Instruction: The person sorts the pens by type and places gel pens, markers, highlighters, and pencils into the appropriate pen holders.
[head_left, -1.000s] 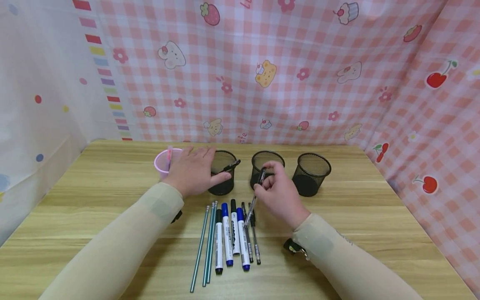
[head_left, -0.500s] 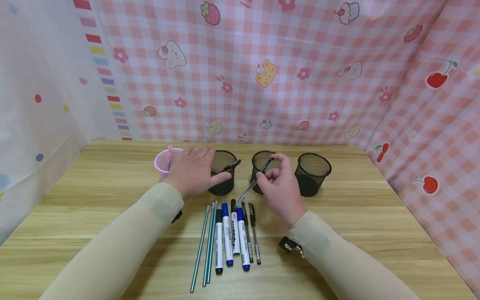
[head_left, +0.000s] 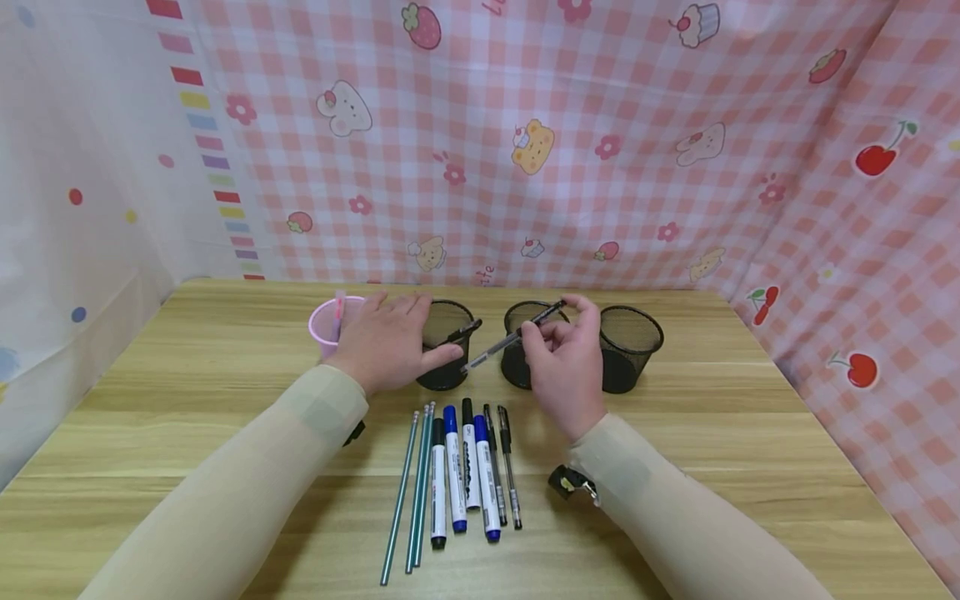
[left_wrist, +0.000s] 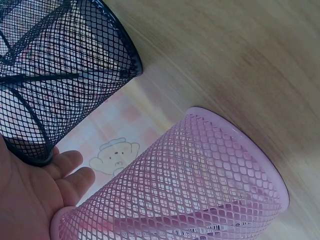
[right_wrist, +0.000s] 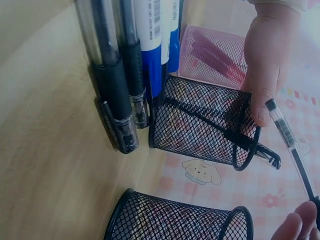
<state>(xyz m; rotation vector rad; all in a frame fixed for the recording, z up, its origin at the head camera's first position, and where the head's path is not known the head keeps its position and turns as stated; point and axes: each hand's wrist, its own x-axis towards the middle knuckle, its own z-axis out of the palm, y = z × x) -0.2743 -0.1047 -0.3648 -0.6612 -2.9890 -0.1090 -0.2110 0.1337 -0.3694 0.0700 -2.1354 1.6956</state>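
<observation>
My right hand [head_left: 566, 367] pinches a clear-barrelled black gel pen [head_left: 495, 348] near its black end. The pen slants, its other end pointing left toward the second holder from the left, a black mesh pen holder [head_left: 442, 375]. Another black pen [head_left: 465, 331] leans inside that holder, jutting past the rim. With fingers spread, my left hand [head_left: 386, 346] rests over the rims of this holder and the pink mesh pen holder [left_wrist: 190, 175]. A pink-marked pen [head_left: 339, 317] stands in the pink one. In the right wrist view, the held pen [right_wrist: 294, 150] is close to the left thumb.
Two more black mesh holders, the middle one [head_left: 517, 367] and the rightmost one [head_left: 630, 358], stand behind and beside my right hand. In front lie several teal pencils [head_left: 401, 492], several markers [head_left: 456, 475] and two black gel pens [head_left: 510, 475].
My right hand has lifted the gel pen up and away from the row, swinging its lower end leftward from steep to a flatter slant. The left hand has stayed in place.
</observation>
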